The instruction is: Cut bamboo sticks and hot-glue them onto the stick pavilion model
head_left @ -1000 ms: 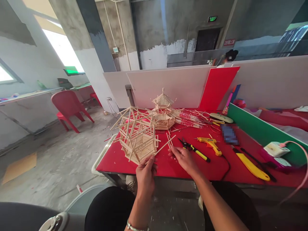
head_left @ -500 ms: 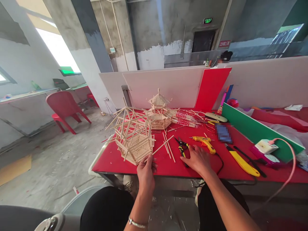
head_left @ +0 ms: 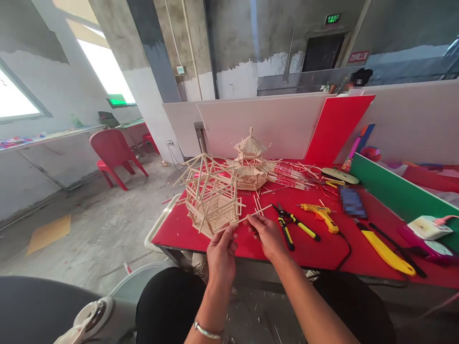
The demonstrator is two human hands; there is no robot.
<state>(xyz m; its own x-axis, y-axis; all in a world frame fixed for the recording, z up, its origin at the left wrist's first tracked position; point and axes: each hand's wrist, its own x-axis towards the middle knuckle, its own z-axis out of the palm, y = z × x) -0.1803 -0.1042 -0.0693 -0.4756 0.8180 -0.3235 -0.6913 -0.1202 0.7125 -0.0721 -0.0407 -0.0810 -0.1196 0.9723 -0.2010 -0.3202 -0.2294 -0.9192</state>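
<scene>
- The left hand [head_left: 221, 253] pinches a thin wooden stick [head_left: 264, 209] between thumb and forefinger, its other fingers curled in toward the palm
- The right hand [head_left: 267, 232] grips the same stick farther along, thumb and forefinger pressed together on it; how its lower fingers sit is hard to tell
- The stick is over the near edge of the red table [head_left: 167, 234], slanting up to the right, with its far end jutting past the right hand
- Just beyond the left hand stands an open stick frame [head_left: 206, 217], with a slatted base and bare roof ribs meeting at a post
- Behind it, to the right, is a stick pavilion [head_left: 251, 147] with a closely slatted roof
- A few loose sticks [head_left: 257, 203] lie on the table beyond the right hand
- To the right of that hand are black-and-yellow cutters [head_left: 286, 234], their handles spread apart, then a yellow glue gun [head_left: 322, 215] with a dark cord
- Farther right rests a yellow-handled knife [head_left: 385, 248], near a green board [head_left: 398, 186] set on edge
- A bracelet [head_left: 208, 333] circles the left wrist
</scene>
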